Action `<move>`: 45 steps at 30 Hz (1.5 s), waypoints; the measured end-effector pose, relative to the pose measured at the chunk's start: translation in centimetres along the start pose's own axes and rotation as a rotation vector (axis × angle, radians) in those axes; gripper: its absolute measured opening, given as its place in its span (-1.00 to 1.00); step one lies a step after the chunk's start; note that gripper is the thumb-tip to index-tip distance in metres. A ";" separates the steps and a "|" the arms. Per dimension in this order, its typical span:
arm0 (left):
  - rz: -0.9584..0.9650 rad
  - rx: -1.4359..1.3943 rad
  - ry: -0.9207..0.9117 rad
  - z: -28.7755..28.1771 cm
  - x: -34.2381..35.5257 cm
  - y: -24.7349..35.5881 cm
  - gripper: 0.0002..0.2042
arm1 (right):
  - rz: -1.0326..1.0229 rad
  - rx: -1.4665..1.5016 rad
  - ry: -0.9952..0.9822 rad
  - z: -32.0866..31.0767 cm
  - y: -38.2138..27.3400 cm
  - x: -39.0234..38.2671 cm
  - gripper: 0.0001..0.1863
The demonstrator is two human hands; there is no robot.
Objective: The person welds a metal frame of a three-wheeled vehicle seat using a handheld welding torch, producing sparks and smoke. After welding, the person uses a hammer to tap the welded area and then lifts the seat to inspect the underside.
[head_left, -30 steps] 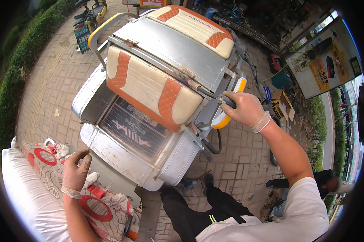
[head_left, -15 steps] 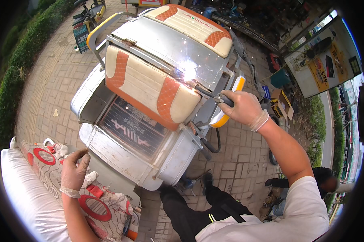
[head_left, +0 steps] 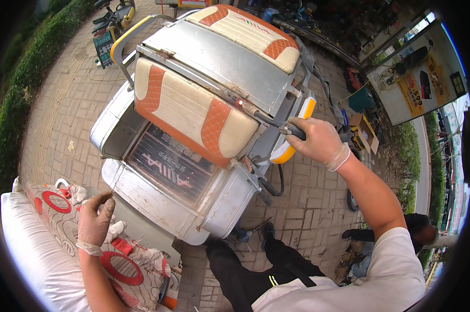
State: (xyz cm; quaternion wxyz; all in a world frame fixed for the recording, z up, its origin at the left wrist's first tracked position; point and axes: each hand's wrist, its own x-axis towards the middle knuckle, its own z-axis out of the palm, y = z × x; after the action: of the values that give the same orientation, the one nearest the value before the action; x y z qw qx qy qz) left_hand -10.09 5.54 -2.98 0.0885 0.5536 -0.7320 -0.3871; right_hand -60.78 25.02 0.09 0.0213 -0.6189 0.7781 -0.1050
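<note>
My right hand point(head_left: 320, 143), in a thin glove, is closed around the black handle of a welding torch point(head_left: 268, 119). The torch's neck points left to a rusty metal rail point(head_left: 209, 86) behind the cream and orange seat back point(head_left: 185, 106). A small glowing orange spot shows at its tip, against the rail. My left hand point(head_left: 96, 218), also gloved, hovers above a patterned cushion point(head_left: 63, 223) with thumb and forefinger brought together. Whether anything is between them I cannot make out. The seats belong to a silver metal vehicle body point(head_left: 123, 179).
A second padded seat point(head_left: 245, 34) lies beyond a flat metal panel point(head_left: 214, 54). Yellow-edged armrests point(head_left: 289, 148) flank the seats. An open cardboard box point(head_left: 365, 132) and a sign board point(head_left: 419, 78) stand to the right. Another person point(head_left: 419, 231) is low at the far right.
The bright welding arc and its flying sparks have gone out, leaving a small glowing spot on the rail. Both hands have stayed almost where they were.
</note>
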 end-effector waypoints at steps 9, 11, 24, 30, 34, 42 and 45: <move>0.011 0.026 0.009 0.0 0.0 -0.1 -0.59 | 0.069 0.000 -0.071 0.0 -0.6 0.6 -0.58; 0.011 0.019 0.010 0.0 0.0 -0.1 -0.60 | 0.069 0.001 -0.068 0.0 -0.6 0.6 -0.58; -0.006 0.023 0.006 0.0 -0.2 0.8 -0.63 | 0.075 -0.021 -0.067 0.4 -0.6 0.6 -0.61; -0.008 -0.008 0.002 0.0 0.0 0.1 -0.62 | 0.028 -0.009 0.008 0.3 -0.3 0.1 -0.67; -0.006 -0.013 -0.002 0.0 0.0 -0.2 -0.61 | 0.036 -0.019 -0.011 -0.2 0.2 -0.6 -0.63; 0.002 0.009 -0.003 0.0 0.0 0.1 -0.60 | -0.006 -0.022 -0.011 -0.3 0.0 -0.3 -0.64; 0.007 0.003 -0.001 0.0 -0.1 0.1 -0.60 | 0.059 -0.019 -0.066 -0.3 -0.4 -0.1 -0.57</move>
State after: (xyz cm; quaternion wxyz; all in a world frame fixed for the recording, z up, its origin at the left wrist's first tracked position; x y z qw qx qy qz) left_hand -10.15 5.59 -2.86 0.0886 0.5508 -0.7348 -0.3859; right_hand -60.41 25.03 0.43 0.0440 -0.5990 0.7959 -0.0765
